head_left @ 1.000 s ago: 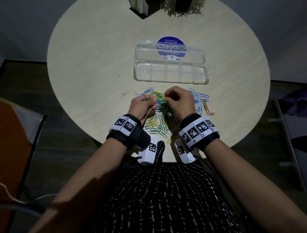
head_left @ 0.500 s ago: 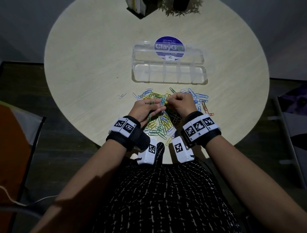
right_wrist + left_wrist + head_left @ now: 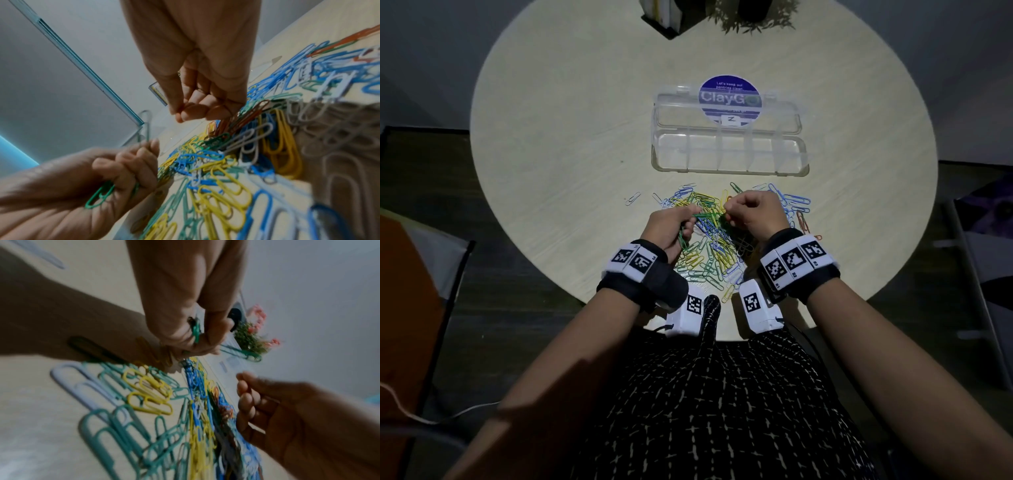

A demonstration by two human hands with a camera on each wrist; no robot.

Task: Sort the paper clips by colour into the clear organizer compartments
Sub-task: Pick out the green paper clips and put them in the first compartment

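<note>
A heap of loose paper clips (image 3: 709, 253) in green, yellow, blue, white and orange lies near the table's front edge. My left hand (image 3: 690, 219) grips a small bunch of green clips (image 3: 195, 331). One green clip (image 3: 707, 214) sticks out of it towards my right hand (image 3: 732, 214). That hand hovers over the heap with thumb and fingers (image 3: 185, 113) curled together; nothing shows between them, and a small gap separates it from the green clip. The clear organizer (image 3: 729, 164) lies open beyond the heap, and its compartments look empty.
A purple round sticker (image 3: 729, 97) shows through the organizer's lid. A dark holder (image 3: 661, 17) and a small plant (image 3: 753, 17) stand at the table's far edge. A stray white clip (image 3: 632, 198) lies left of the heap. Chairs flank the table.
My left fingers, stretched over the heap half a second ago, have curled round green clips. A green clip now juts from them towards the right hand, which has shifted slightly right.
</note>
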